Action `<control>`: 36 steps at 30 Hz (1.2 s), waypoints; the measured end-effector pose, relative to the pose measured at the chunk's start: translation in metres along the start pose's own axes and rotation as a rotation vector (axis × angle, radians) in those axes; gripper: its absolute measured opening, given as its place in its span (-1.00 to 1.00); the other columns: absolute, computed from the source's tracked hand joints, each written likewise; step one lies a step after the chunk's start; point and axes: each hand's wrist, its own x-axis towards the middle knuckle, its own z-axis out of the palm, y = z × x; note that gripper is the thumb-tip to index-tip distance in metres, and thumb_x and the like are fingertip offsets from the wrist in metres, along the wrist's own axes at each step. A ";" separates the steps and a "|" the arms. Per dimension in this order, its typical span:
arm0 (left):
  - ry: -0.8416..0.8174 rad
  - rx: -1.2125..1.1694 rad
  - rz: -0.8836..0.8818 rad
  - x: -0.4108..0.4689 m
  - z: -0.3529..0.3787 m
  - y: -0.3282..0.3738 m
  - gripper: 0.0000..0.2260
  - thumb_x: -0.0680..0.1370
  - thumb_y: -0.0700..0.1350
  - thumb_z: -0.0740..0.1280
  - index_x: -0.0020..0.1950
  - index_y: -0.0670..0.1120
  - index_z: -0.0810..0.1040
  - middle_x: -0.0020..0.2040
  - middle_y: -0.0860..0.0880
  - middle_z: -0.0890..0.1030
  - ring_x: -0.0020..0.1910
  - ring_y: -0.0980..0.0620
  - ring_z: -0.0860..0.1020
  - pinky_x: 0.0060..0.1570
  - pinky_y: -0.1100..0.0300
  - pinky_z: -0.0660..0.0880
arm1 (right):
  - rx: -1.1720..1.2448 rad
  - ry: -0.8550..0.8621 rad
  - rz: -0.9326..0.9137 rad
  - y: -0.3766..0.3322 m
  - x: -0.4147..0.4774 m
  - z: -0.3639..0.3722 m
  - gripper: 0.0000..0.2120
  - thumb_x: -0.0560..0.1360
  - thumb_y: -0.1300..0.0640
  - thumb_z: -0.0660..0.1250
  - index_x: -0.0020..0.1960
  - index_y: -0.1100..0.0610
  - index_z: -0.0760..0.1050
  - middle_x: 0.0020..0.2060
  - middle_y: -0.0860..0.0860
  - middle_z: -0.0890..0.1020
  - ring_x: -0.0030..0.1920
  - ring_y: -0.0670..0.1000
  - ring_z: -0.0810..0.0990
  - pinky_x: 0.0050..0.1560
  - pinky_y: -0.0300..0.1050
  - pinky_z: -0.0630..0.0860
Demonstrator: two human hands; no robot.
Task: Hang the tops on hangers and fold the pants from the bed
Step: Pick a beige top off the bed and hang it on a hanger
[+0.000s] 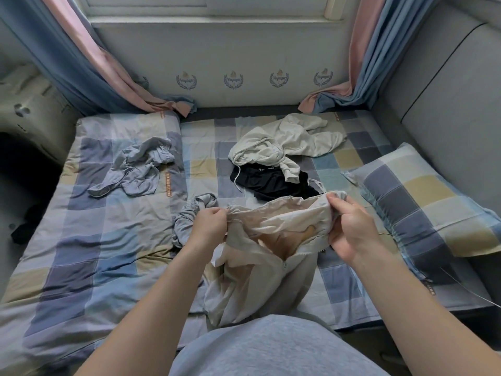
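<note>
From the head: gripping a beige zipped garment [271,280] by its gathered edge with the left hand [210,226] and the right hand [349,229], fingers curled into the cloth. Held up over the near part of the bed [108,240], lower half drooping. Farther back: a cream hoodie [287,142] partly over a black piece [271,183]; left of those, a crumpled grey garment [135,169].

1. Wall panel [217,50], far beyond my left hand [210,226] and right hand [349,232]: four blue laurel crests [233,80], each crossed by a script word, seemingly "Voyager"; too small for me to confirm.
2. Quilt [108,240], beyond my left hand: orange strip label [167,183], dark capitals, illegible.
3. Black garment [271,183], just beyond the beige garment [271,289] both hands grip: white lettering [264,169], half covered, unreadable.
4. Sheet [339,294], nearer me than the right hand: dark printed strip [429,288], illegible.
</note>
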 end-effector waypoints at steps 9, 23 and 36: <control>0.288 -0.391 0.031 -0.001 -0.015 0.011 -0.83 0.61 -0.27 0.17 -0.03 -0.09 0.53 -0.40 0.03 0.61 -0.34 0.07 0.61 -0.14 0.05 0.61 | -0.005 0.015 -0.012 -0.001 0.005 -0.009 -0.80 0.63 0.21 0.27 -0.17 0.11 0.51 -0.18 0.15 0.64 -0.14 0.15 0.65 0.00 0.14 0.62; 0.255 0.698 0.150 0.012 -0.045 -0.013 -0.74 0.49 -0.25 0.23 -0.11 0.08 0.60 -0.11 0.03 0.67 -0.10 -0.06 0.59 -0.19 0.13 0.46 | 0.036 -0.063 -0.016 -0.004 -0.002 -0.002 -0.82 0.64 0.23 0.24 -0.13 0.14 0.53 -0.17 0.13 0.63 -0.12 0.11 0.64 0.16 0.16 0.55; 0.179 0.794 -0.082 0.016 -0.039 -0.069 -0.75 0.54 -0.12 0.25 0.19 0.05 0.57 0.17 -0.06 0.63 0.17 -0.16 0.55 0.09 0.03 0.51 | 0.073 -0.158 -0.031 -0.019 -0.007 0.001 -0.78 0.64 0.20 0.23 -0.18 0.11 0.50 -0.23 0.09 0.60 -0.19 0.07 0.65 0.09 0.12 0.59</control>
